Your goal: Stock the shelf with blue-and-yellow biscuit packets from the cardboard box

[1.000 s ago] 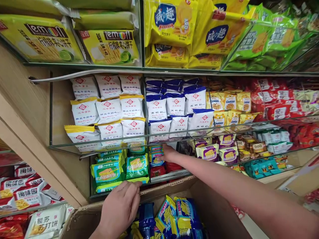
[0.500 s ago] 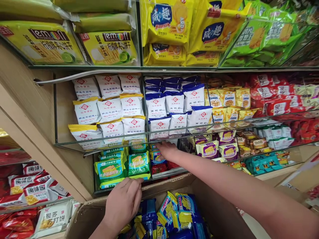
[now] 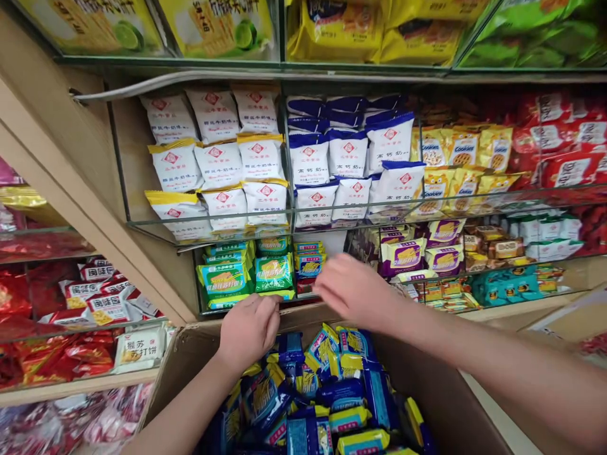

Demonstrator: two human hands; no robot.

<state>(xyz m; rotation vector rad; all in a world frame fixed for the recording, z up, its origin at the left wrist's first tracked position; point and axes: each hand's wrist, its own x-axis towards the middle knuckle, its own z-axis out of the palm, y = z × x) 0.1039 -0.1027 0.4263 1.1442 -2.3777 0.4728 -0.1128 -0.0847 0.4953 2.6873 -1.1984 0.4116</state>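
Note:
My left hand (image 3: 251,332) is closed over the carton's far edge, just in front of the green soda biscuit packs (image 3: 274,273); whatever its curled fingers may hold is hidden. To its right, my right hand (image 3: 353,287) hovers palm down before the shelf, fingers curled and slightly blurred, with no pack showing in them. Behind its fingertips stand a few small blue-and-yellow biscuit packs (image 3: 310,264) in a compartment. Below both hands, an open cardboard carton (image 3: 455,385) holds a loose heap of similar blue-and-yellow packs (image 3: 344,393).
A glass-fronted shelf above carries white biscuit packs (image 3: 218,163) in rows, its glass lip (image 3: 246,218) overhanging the lower compartments. Purple packs (image 3: 403,256) lie right of my right hand. A wooden upright (image 3: 95,177) bounds the left side, with a white cable (image 3: 180,79) above.
My right hand has drawn back out of the lower compartment toward me. My view has tilted down, showing more of the carton. My left hand stays near the shelf's front edge.

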